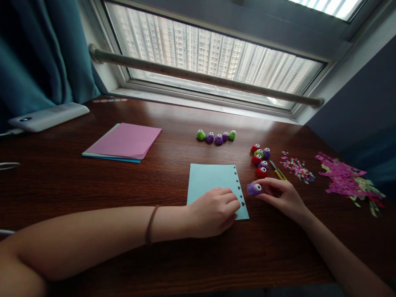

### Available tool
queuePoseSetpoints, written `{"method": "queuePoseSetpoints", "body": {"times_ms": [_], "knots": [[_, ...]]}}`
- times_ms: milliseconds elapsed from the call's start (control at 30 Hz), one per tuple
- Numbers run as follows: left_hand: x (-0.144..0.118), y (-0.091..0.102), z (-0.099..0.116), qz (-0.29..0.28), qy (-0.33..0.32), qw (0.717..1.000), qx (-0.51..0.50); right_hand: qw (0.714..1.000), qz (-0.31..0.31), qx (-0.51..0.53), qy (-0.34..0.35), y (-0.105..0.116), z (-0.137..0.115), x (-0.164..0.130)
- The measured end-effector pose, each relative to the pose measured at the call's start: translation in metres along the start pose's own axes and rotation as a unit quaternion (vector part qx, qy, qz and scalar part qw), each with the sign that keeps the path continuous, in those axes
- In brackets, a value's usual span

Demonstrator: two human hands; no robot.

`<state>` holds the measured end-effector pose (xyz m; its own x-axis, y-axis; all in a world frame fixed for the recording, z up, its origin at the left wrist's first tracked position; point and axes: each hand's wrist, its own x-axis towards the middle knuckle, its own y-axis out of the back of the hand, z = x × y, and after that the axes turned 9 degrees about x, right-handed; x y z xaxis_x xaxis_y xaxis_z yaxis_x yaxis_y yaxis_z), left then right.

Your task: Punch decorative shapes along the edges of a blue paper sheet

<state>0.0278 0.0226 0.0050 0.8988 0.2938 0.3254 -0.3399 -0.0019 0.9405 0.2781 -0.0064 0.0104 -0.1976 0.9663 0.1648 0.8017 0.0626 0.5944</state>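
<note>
A light blue sheet of paper lies on the desk, with a column of small punched shapes, hearts among them, down its right edge. My left hand is closed over the sheet's lower part, fingers curled at the lower right edge; its thumb is mostly hidden. Just right of the sheet, my right hand pinches a purple craft punch between thumb and fingers. The punch is tipped on its side and apart from the punched edge. Beyond that hand lies a yellow utility knife.
Several red, green and purple punches cluster beyond my right hand; another row stands farther back. Confetti and pink paper scraps lie right. Stacked coloured paper and a white device are left, on the brown desk.
</note>
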Motion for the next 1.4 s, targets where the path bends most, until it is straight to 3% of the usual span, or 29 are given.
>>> {"method": "queuePoseSetpoints", "body": {"times_ms": [133, 267, 367, 1400], "knots": [[0.001, -0.001, -0.005, 0.004, 0.064, 0.997, -0.043, 0.999, -0.040, 0.010, -0.002, 0.006, -0.007, -0.002], [0.000, -0.004, -0.009, -0.045, 0.074, 0.994, -0.062, 0.990, -0.141, 0.029, -0.008, 0.007, -0.015, -0.003], [0.000, -0.007, -0.009, -0.064, 0.073, 0.994, -0.057, 0.984, -0.174, 0.033, -0.022, 0.005, -0.016, -0.003], [0.001, -0.007, -0.006, -0.078, 0.074, 0.994, -0.030, 0.978, -0.208, 0.006, -0.031, 0.003, -0.013, -0.001]]}}
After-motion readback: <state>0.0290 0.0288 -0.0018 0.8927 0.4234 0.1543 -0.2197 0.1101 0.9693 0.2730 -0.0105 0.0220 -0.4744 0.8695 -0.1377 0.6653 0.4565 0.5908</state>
